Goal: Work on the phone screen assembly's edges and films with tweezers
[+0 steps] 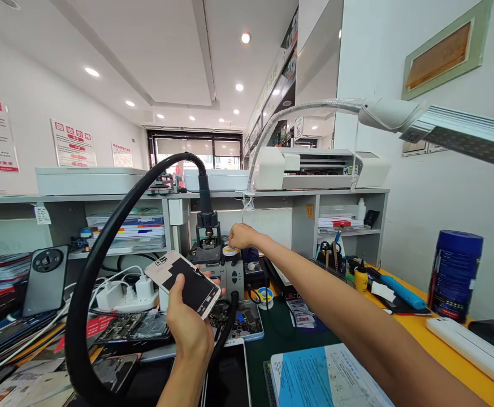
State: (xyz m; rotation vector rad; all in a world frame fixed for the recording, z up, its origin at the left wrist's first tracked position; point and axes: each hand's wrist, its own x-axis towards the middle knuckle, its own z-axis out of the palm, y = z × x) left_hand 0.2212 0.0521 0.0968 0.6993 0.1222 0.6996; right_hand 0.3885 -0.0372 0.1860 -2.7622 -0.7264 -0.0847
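My left hand [190, 319] grips a slim phone panel [190, 282], thumb on its face and fingers behind. White borders frame a black sheet on it, with small cutouts at its upper left corner. Stretched forward, my right hand [242, 235] has its fingers curled closed just above a small round tin [230, 251]. Whatever those fingers hold, if anything, is hidden. The tin sits on top of a grey bench station [234, 277]. Beside it, a black hot-air handpiece [205, 195] hangs nozzle-down in a stand, its thick black hose [103, 243] arching across the left.
Below my left hand lie a white-framed tablet [229, 376] and a tray of small parts [251, 319]. A blue-and-white booklet [310, 373] rests on the green mat. A grey phone [46, 280] leans at left; a blue canister [454, 277] stands right. A lamp [459, 127] overhangs.
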